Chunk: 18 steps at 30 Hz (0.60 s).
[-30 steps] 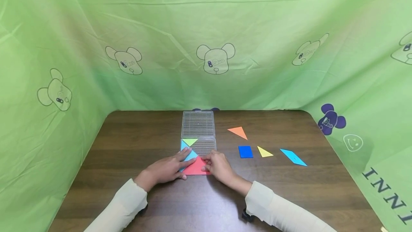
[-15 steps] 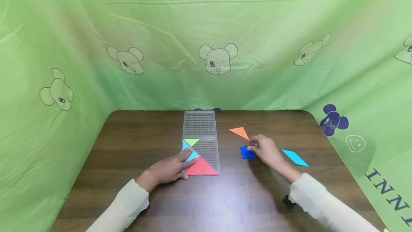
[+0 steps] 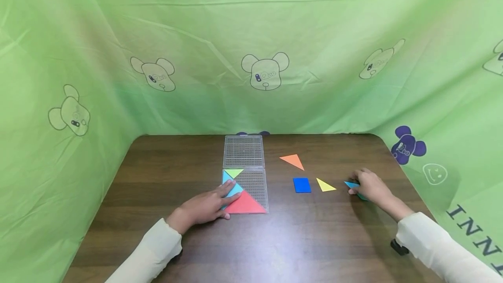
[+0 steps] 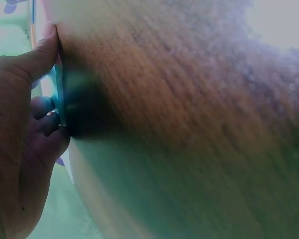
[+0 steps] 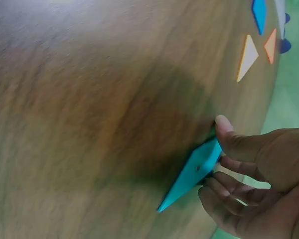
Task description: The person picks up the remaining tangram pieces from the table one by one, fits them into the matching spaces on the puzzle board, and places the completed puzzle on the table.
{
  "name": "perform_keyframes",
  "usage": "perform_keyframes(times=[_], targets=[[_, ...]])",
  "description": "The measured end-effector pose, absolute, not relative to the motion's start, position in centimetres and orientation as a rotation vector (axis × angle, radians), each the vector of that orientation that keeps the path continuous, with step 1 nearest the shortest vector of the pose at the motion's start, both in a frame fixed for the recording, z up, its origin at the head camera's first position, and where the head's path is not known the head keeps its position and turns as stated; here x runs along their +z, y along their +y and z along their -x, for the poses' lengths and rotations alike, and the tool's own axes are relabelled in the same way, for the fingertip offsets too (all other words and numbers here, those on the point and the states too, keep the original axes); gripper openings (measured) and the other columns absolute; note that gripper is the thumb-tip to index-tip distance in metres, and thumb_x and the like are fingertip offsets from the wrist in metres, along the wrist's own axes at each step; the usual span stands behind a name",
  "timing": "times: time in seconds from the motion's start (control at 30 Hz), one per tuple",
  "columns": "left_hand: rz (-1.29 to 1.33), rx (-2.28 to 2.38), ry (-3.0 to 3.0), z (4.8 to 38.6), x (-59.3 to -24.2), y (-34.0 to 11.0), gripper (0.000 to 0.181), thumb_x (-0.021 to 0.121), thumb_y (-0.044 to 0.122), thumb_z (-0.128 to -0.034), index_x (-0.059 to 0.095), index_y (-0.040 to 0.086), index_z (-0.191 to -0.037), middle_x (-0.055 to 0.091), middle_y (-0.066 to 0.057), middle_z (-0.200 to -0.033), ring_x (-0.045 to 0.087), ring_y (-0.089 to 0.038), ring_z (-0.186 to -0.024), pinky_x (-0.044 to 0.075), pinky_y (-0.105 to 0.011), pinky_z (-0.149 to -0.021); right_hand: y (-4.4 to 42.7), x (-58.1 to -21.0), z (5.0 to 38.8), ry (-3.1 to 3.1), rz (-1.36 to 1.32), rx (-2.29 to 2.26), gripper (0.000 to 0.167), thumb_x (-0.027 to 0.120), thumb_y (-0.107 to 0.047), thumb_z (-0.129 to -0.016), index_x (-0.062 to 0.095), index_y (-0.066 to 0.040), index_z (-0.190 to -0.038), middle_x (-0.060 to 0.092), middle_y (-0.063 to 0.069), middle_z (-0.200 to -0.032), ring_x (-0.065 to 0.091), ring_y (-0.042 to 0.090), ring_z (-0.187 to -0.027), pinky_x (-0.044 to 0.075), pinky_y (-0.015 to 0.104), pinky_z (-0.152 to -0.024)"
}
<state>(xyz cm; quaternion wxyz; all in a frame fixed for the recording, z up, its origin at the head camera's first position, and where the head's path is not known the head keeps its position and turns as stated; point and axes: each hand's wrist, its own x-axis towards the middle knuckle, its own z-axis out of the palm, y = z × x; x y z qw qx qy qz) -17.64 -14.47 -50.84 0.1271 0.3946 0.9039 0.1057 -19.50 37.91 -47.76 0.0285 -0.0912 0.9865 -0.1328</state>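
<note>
Wood counter (image 3: 235, 248), green cloth (image 3: 196, 34) behind. Left hand (image 3: 206, 204): fingers extended on light-blue triangle (image 3: 237, 190) in case (image 3: 255, 182). Right hand (image 3: 375, 188) pinches cyan parallelogram (image 5: 190, 172), counter's right side; partly covered in head view, nearly whole in right wrist.

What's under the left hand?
The left hand covers part of a light blue triangle on the clear tray; the rest shows around it. A red triangle beside that is mostly uncovered. Anything fully beneath the hand can't be seen.
</note>
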Motion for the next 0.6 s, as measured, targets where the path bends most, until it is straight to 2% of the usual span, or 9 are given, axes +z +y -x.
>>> perform_keyframes(times=[0.13, 0.3, 0.6], targets=[[-1.12, 0.303, 2.614, 17.7, -50.9, -14.4, 0.071, 0.062, 0.047, -0.0998, 0.034, 0.026, -0.161, 0.015, -0.01, -0.173, 0.018, -0.032, -0.16, 0.045, -0.044, -0.115, 38.3, -48.1, 19.0, 3.087, 0.258, -0.408, 0.028, 0.087, -0.01, -0.078, 0.071, 0.004, -0.096, 0.064, 0.018, -0.09, 0.06, 0.028, -0.078, 0.052, 0.051, -0.068], [-1.108, 0.3, 2.612, 17.7, -51.0, -14.5, 0.071, 0.062, 0.047, -0.0999, 0.033, 0.027, -0.161, 0.014, -0.01, -0.173, 0.017, -0.031, -0.16, 0.045, -0.044, -0.115, 38.5, -48.4, 19.1, 3.103, 0.222, -0.433, 0.024, 0.087, -0.008, -0.076, 0.064, -0.002, -0.082, 0.06, 0.014, -0.081, 0.056, 0.027, -0.072, 0.049, 0.047, -0.06], [-1.147, 0.304, 2.624, 17.7, -51.0, -14.4, 0.07, 0.062, 0.044, -0.1, 0.035, 0.023, -0.161, 0.017, -0.014, -0.172, 0.021, -0.035, -0.158, 0.046, -0.045, -0.114, 39.4, -47.9, 20.6, 2.944, 0.237, -0.443, 0.029, 0.085, -0.009, -0.079, 0.056, -0.002, -0.08, 0.053, 0.009, -0.077, 0.05, 0.025, -0.074, 0.041, 0.034, -0.064]])
